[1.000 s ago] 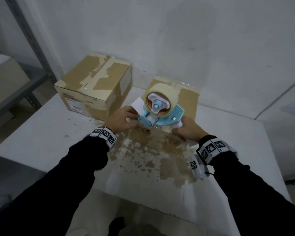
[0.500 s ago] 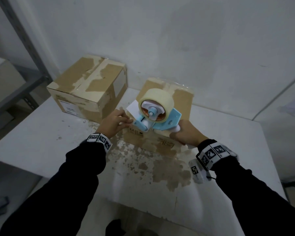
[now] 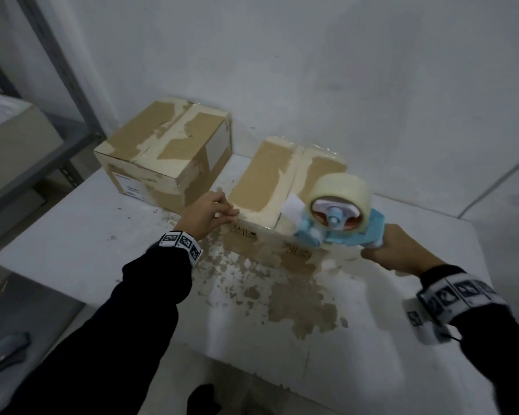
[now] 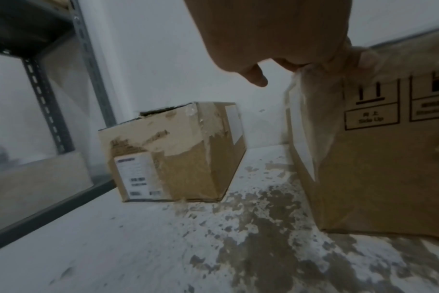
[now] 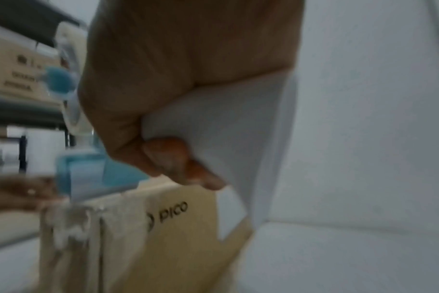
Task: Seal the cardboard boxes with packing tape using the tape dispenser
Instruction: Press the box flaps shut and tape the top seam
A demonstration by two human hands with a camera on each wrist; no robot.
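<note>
Cardboard, patched with old tape, marks the nearer box (image 3: 264, 187) on the worn white table (image 3: 72, 253), where the left hand (image 3: 206, 215) rests with straight fingers on its near left top corner. The right hand (image 3: 397, 250) has its grip curled tight round the handle of the blue tape dispenser (image 3: 339, 217), poised at the box's near right edge. A second box (image 3: 162, 154) stands behind to the left.

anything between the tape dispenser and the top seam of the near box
Nothing visible. The right hand holds the dispenser at the near box's front edge; the left hand presses the left corner, clear of the seam.
</note>
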